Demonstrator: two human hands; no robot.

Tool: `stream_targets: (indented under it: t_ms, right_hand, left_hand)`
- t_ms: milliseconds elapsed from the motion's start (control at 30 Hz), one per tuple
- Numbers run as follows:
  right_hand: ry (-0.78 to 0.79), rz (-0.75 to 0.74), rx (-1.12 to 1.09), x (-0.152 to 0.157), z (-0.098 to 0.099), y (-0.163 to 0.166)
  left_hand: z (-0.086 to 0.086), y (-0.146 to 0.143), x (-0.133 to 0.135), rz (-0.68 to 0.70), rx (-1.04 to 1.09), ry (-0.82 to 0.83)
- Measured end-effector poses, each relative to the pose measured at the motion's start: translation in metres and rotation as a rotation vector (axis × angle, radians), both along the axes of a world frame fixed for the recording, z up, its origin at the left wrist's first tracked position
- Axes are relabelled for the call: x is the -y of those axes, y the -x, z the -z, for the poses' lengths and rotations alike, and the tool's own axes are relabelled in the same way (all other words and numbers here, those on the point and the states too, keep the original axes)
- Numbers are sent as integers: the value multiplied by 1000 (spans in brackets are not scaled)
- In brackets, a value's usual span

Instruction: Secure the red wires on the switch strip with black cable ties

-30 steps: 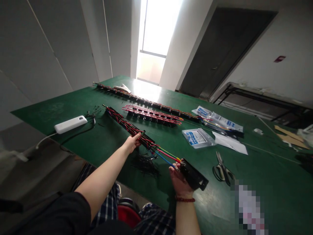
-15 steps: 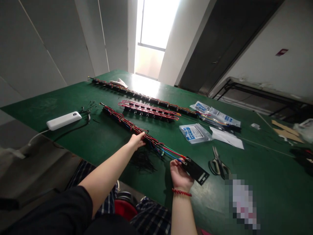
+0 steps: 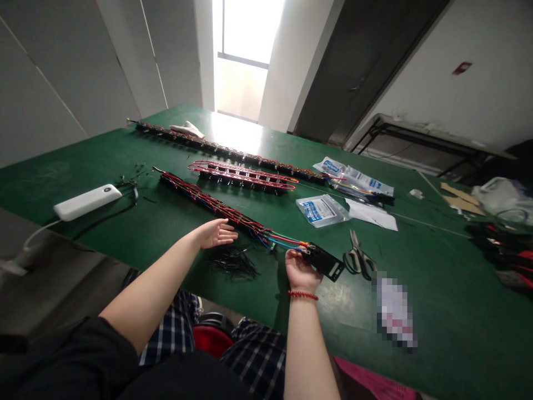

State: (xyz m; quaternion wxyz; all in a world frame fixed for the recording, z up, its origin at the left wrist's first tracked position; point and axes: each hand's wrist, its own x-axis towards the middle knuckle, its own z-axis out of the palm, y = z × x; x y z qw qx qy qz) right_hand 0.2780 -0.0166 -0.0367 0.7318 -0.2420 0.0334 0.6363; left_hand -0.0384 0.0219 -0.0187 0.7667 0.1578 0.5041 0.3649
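A long black strip bundled with red wires (image 3: 212, 205) lies slantwise on the green table. Coloured wires run from its near right end to a flat black plate (image 3: 325, 263). My right hand (image 3: 302, 271), with a red bead bracelet at the wrist, is closed on the plate's left end by the wire terminals. My left hand (image 3: 217, 233) is open beside the strip, fingers stretched out and holding nothing. Just below it lies a heap of thin black cable ties (image 3: 234, 262).
Behind lie a shorter red-wired strip (image 3: 245, 176) and a longer one (image 3: 233, 151). Scissors (image 3: 357, 258), a plastic packet (image 3: 321, 210) and white paper (image 3: 372, 214) are at right. A white power bank-like box (image 3: 87, 203) with a cable sits at left.
My left hand has let go of the wired strip and moved left and toward me, its fingers opening. My right hand still holds the black plate. The view has shifted slightly.
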Motion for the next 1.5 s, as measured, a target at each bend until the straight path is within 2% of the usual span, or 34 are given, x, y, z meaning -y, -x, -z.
stream_targets:
  t_ms: [100,267,333,467,700,933,1067,1133,1200,1267,1367,1433,1500]
  right_hand:
    - [-57,-31,34,-23,-1,-7]
    - [-43,-135,179,-38,2,-17]
    - [-33,-140,200,-36,4,-18]
    - [43,-159,207,-28,4,-16]
    - [56,-227,120,-2,-3,-14]
    - [118,-330,254,22,-12,-20]
    - [249,-289,498,34,-14,-27]
    - [293,-229,720,39,-11,-26]
    - [297,-194,1003,43,-7,-21]
    - [244,-209,1322,42,-3,-14]
    - [126,-221,1770,34,2,-4]
    - [92,-195,1927,24,4,-1]
    - [118,-132,1960,12,5,-1]
  left_hand:
    - [3,1,13,-46,103,-60]
    - [12,10,31,-333,298,-217]
    - [14,13,34,-390,362,-240]
    - [13,14,29,-328,442,-251]
    - [14,16,25,-281,494,-250]
    - [17,17,27,-323,467,-249]
    - [19,13,29,-328,405,-257]
    - [20,11,27,-349,336,-327]
    - [20,12,21,-366,163,-487]
    - [18,15,10,-326,-168,-709]
    - [14,21,-13,-210,-795,-1006]
    - [13,21,-28,-97,-1033,-1115]
    - [15,17,-39,15,-1134,-1189]
